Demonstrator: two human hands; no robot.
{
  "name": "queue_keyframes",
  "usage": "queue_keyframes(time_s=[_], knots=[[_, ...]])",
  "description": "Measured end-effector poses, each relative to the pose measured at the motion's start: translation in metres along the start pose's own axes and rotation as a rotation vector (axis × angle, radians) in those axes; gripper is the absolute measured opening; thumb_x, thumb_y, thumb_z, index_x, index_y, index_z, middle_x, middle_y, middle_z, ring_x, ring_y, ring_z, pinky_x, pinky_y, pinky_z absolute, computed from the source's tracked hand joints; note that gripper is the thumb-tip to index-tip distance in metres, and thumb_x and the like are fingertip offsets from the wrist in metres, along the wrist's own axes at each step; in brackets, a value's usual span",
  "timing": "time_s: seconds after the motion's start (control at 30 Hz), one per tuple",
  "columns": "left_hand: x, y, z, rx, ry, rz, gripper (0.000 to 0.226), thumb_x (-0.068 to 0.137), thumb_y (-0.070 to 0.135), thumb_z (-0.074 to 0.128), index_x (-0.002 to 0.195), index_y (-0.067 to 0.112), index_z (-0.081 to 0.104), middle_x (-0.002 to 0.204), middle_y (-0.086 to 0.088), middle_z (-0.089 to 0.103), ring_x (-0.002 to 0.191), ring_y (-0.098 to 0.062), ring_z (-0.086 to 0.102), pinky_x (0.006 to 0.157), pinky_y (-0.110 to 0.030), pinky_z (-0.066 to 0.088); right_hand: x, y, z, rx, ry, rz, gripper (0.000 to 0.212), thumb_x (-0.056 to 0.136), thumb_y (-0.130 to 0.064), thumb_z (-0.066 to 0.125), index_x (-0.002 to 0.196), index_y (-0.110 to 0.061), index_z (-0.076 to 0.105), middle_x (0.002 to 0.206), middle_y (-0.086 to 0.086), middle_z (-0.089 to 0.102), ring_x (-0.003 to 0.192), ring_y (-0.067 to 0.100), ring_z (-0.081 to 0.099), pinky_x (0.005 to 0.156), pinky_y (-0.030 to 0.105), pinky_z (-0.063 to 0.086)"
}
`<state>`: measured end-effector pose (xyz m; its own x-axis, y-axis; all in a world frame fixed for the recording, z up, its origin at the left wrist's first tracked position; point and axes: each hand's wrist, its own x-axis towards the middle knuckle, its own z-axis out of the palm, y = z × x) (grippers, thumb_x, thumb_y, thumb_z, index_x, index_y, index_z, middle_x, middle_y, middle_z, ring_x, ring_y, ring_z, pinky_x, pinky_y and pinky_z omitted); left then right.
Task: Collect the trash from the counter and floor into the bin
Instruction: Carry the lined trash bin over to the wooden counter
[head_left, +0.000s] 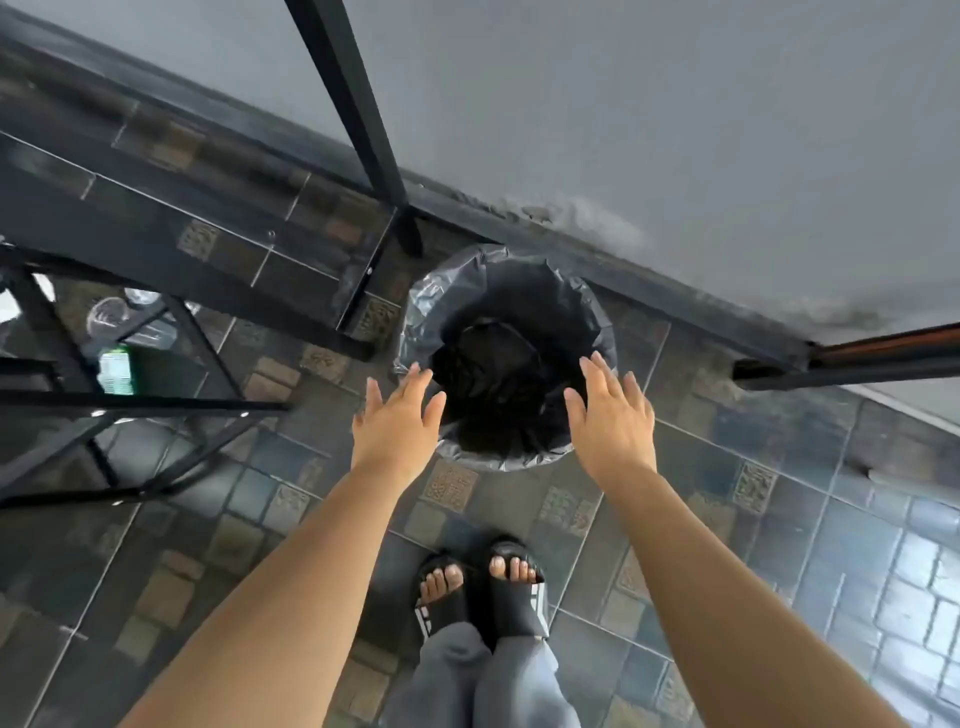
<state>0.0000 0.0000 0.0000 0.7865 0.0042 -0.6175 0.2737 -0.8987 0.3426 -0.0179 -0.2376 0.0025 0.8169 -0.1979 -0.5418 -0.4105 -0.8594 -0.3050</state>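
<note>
Dark patterned floor tiles (260, 545) meet a grey wall (675, 130), its paint blistered just above the skirting. The bin (519, 460) stands on the tiles near that wall, round and lined with a crinkly black plastic bag folded over the rim; something dark and crumpled lies inside. My left hand (397, 421) and right hand (613, 415) hover over its near rim, one on each side, fingers spread and straight, holding nothing. I think the step now is fetching litter: a clear plastic cup (106, 314) and a small green carton (115, 370) lie low down to my left, behind the bars of a black metal frame (156, 405). To do it well I'd reach between the bars, pinch the thin cup lightly so it doesn't crack, and carry both right over the open bag before letting go
</note>
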Motion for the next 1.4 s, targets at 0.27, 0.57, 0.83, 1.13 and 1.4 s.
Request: queue_keyframes(time_s=[0.27, 0.57, 0.83, 1.13, 1.4], knots=[[0.06, -0.013, 0.038, -0.218, 0.131, -0.048, 0.045, 0.102, 0.048, 0.033, 0.145, 0.037, 0.042, 0.156, 0.022, 0.027, 0.148, -0.025, 0.014, 0.116, -0.045, 0.024, 0.062, 0.027, 0.033, 0.019, 0.036, -0.047, 0.047, 0.104, -0.047, 0.03, 0.15, -0.042, 0.025, 0.162, -0.02, 0.01, 0.151, 0.033, 0.008, 0.114, 0.061, 0.019], [0.078, -0.008, 0.055, -0.384, 0.375, -0.019, 0.043, 0.099, 0.045, 0.047, 0.138, 0.028, 0.052, 0.146, 0.011, 0.049, 0.133, -0.024, 0.044, 0.114, -0.048, 0.03, 0.08, 0.032, 0.053, 0.182, 0.185, -0.123, 0.047, 0.103, -0.031, 0.044, 0.15, -0.032, 0.036, 0.159, -0.014, 0.026, 0.142, 0.03, 0.032, 0.116, 0.043, 0.027], [0.055, -0.001, 0.044, -0.443, 0.498, -0.076, 0.047, 0.096, 0.048, 0.05, 0.142, 0.035, 0.049, 0.093, -0.008, 0.073, 0.079, -0.034, 0.064, 0.084, -0.046, 0.053, 0.056, 0.02, 0.045, 0.272, 0.243, 0.0, 0.056, 0.102, -0.032, 0.046, 0.154, -0.033, 0.025, 0.153, -0.009, 0.041, 0.141, 0.025, 0.034, 0.112, 0.043, 0.034], [-0.037, 0.031, -0.033, -0.547, 0.544, -0.111, 0.045, 0.096, 0.043, 0.055, 0.14, 0.036, 0.052, 0.084, 0.005, 0.066, 0.059, -0.018, 0.049, 0.081, -0.042, 0.053, -0.033, -0.015, -0.039, 0.331, 0.264, -0.003, 0.053, 0.101, -0.032, 0.049, 0.151, -0.035, 0.031, 0.153, -0.016, 0.038, 0.14, 0.016, 0.035, 0.111, 0.037, 0.033], [-0.163, 0.066, -0.135, -0.583, 0.566, -0.132, 0.043, 0.096, 0.041, 0.055, 0.139, 0.04, 0.05, 0.079, -0.009, 0.069, 0.054, -0.014, 0.046, 0.083, -0.033, 0.052, -0.135, -0.061, -0.149, 0.318, 0.29, -0.072, 0.051, 0.101, -0.031, 0.05, 0.15, -0.033, 0.037, 0.153, -0.018, 0.038, 0.14, 0.015, 0.035, 0.111, 0.037, 0.033]])
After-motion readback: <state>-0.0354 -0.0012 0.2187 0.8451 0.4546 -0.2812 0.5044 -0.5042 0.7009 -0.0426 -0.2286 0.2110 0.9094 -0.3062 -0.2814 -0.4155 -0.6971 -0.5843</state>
